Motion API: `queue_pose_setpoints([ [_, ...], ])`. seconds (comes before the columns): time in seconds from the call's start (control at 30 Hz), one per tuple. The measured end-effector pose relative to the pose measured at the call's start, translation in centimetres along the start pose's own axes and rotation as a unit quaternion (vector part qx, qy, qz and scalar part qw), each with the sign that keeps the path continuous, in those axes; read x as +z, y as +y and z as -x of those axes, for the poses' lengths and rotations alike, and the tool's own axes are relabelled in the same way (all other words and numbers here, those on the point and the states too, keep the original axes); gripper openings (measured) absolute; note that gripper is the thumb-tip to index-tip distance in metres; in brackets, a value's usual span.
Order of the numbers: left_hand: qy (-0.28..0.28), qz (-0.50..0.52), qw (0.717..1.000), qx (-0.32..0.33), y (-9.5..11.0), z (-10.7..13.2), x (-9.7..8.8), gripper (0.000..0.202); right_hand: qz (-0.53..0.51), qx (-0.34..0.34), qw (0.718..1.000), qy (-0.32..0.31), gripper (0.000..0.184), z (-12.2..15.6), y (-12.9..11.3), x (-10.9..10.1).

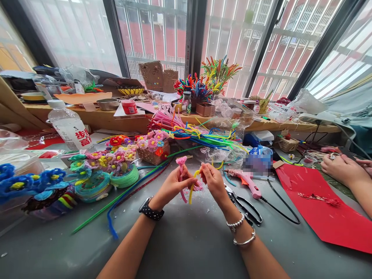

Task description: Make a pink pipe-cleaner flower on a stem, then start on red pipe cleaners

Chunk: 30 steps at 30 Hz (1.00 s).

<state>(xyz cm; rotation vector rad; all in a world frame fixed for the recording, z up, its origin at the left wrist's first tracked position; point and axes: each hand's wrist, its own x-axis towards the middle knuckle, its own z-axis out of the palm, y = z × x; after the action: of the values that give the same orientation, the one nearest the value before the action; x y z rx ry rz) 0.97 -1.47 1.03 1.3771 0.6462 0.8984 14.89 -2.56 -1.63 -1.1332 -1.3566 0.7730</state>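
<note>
Currently, a fuzzy pink flower (181, 160) and a yellow pipe cleaner (191, 192), both held above the gray counter (186, 244).

My left fingers (175, 175) pinch the flower's pink stem (183, 196), its ruffled head poking up above them and its tail hanging below; my right fingers (207, 173) pinch the upper end of the yellow pipe cleaner, which curves down close by my left thumb (188, 181).

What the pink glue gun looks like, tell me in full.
The glue gun is pink and looks plastic. It lies on the grey table, nozzle toward the picture's left, handle slanting down toward the lower right. A pale, translucent-looking stick runs out behind it, and a black cord leaves the handle's end. Nobody touches it. Whether it is heated cannot be told.
</note>
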Motion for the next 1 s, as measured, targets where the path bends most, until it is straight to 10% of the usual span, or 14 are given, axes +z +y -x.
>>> queue_pose_setpoints([
  [0.27,-0.003,0.003,1.000,-0.001,0.1,0.0,-0.1,0.038,0.079,-0.040,0.994,-0.066,0.035,0.0,-0.5,-0.6],
  [0.63,0.045,-0.008,0.999,0.019,-1.2,-0.5,0.5,0.037,0.077,0.023,0.997,0.000,0.037,0.1,0.0,0.1],
  [1.0,0.140,-0.151,0.978,0.035,-2.0,-1.0,-1.5,0.034,0.496,0.150,0.854,-0.056,0.012,-0.1,1.2,-3.7],
])
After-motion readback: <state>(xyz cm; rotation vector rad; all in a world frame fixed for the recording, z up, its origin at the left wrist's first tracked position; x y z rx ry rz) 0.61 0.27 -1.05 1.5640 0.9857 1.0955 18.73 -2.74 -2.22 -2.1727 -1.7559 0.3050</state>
